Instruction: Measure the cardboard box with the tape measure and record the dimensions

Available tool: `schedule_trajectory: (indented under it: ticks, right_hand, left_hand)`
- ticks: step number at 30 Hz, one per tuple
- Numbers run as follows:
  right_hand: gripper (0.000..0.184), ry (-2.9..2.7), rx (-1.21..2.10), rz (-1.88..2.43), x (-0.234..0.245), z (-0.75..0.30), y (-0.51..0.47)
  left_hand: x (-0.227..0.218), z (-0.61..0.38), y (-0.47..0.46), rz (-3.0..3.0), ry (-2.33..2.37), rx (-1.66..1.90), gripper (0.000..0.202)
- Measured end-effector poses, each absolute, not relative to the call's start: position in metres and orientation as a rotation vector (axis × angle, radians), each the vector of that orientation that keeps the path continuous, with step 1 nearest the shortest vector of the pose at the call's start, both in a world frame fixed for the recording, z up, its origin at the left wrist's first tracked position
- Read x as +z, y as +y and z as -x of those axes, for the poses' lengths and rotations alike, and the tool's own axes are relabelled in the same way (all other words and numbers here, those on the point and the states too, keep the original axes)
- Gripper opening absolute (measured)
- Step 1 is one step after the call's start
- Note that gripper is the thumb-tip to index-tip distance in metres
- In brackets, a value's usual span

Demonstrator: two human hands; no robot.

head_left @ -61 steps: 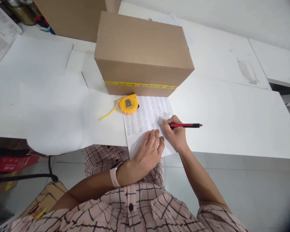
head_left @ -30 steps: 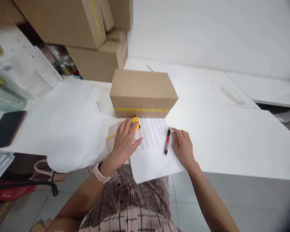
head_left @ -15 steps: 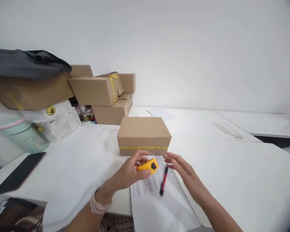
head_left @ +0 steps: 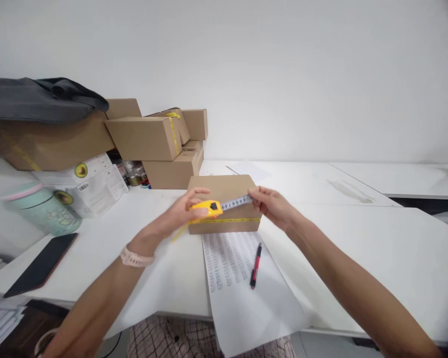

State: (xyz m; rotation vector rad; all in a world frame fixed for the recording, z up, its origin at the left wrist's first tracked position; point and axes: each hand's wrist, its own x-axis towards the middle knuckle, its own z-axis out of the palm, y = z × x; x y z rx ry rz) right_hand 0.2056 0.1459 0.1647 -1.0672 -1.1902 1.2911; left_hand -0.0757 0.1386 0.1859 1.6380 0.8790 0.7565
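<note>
My left hand (head_left: 182,211) is closed around the yellow case of a tape measure (head_left: 208,209). Between the thumb and fingers of my right hand (head_left: 271,205) is the end of the tape's pulled-out blade (head_left: 237,202), which shows printed numbers. The blade slants slightly up to the right, in front of a closed cardboard box (head_left: 224,184) with a yellow strip along its front. A printed sheet (head_left: 242,311) lies before the box, with a red and black pen (head_left: 256,266) on it.
Several cardboard boxes (head_left: 142,139) are stacked at the back left, a dark bag (head_left: 41,102) on top. A mint tumbler (head_left: 43,211), white boxes (head_left: 100,186) and a black flat pad (head_left: 41,266) stand or lie on the left. Another paper (head_left: 248,170) lies behind the box.
Both hands have risen from over the sheet to the front of the box. My right hand has taken hold of the tape's end, and a length of blade is now out.
</note>
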Motion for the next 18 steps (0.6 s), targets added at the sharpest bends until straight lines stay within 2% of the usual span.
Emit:
schedule_trajectory:
  ticks: [7,11,15,18]
  right_hand:
    - [0.039,-0.915,1.058,1.224,0.161,-0.253,0.225]
    - [0.037,-0.888,1.008,1.328,0.137,-0.249,0.239]
    - [0.021,-0.913,1.034,1.416,0.122,-0.238,0.244]
    - [0.017,-0.940,1.087,1.442,0.117,-0.234,0.245]
  left_hand:
    - [0.182,0.172,0.231,-1.364,1.278,1.115,0.055]
    - [0.174,0.200,0.255,-1.302,1.341,1.091,0.052]
    - [0.169,0.193,0.260,-1.310,1.310,1.032,0.050]
    - [0.165,0.177,0.264,-1.331,1.260,0.984,0.053]
